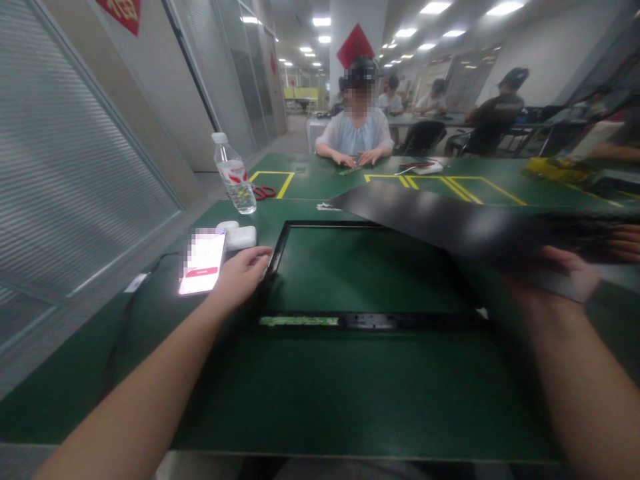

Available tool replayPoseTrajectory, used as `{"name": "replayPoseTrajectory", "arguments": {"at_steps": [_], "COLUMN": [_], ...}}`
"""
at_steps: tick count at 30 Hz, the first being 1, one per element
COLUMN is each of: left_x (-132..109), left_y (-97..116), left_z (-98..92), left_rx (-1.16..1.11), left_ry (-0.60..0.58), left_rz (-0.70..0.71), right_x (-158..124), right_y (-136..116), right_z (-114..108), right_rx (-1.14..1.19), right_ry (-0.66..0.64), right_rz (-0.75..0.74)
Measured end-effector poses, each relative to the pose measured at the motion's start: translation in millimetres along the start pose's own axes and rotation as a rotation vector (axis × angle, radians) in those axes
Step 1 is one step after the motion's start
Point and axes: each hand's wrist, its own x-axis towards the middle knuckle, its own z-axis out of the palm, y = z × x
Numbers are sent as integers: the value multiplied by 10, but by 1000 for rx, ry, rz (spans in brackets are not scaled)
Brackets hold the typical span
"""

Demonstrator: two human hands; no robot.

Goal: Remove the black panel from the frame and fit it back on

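A black rectangular frame (400, 321), like a screen bezel, is at the middle of the green table, with a green circuit strip (300, 321) along its near left side. My left hand (244, 275) is at the frame's left side, fingers closed against that edge. A thin dark flat panel (440, 217) is held tilted above the frame's right part by my right hand (573, 273), which grips its near right corner. The panel covers the frame's far right corner. Part of my right hand is hidden behind the panel, and blur softens its outline.
Left of the frame are a lit phone (204, 261), a white case (241, 237), a water bottle (235, 177) and red-handled scissors (265, 193). Yellow tape (440, 187) marks the far table, where a person (355, 133) sits opposite. Another person's hand (627, 241) shows at right.
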Motion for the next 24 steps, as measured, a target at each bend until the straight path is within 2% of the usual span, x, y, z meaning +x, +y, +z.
{"name": "replayPoseTrajectory", "arguments": {"at_steps": [4,6,9,12,16,20,22,24], "left_x": [-5,-11,-40,-83,-98,-54,-35,-23], "left_y": [60,117,221,303,331,301,285,273], "left_z": [25,19,-23,-80,-140,-183,-206,-230], "left_rx": [-434,-656,-956,-1023,-1025,-1122,-1145,-1156], "left_ry": [-19,-70,-173,-220,-242,-164,-116,-68], "left_rz": [-115,-232,-362,-429,-431,-456,-468,-444], "right_x": [-94,-95,-23,33,-42,-155,-173,-159], "right_y": [13,33,77,112,121,156,191,227], "right_z": [62,34,-76,-156,-117,-74,-83,-99], "right_rx": [-29,-115,-287,-387,-477,-586,-628,-655], "right_ry": [0,-14,0,-26,-166,-400,-558,-670], "right_rz": [163,149,29,58,337,644,702,683]}}
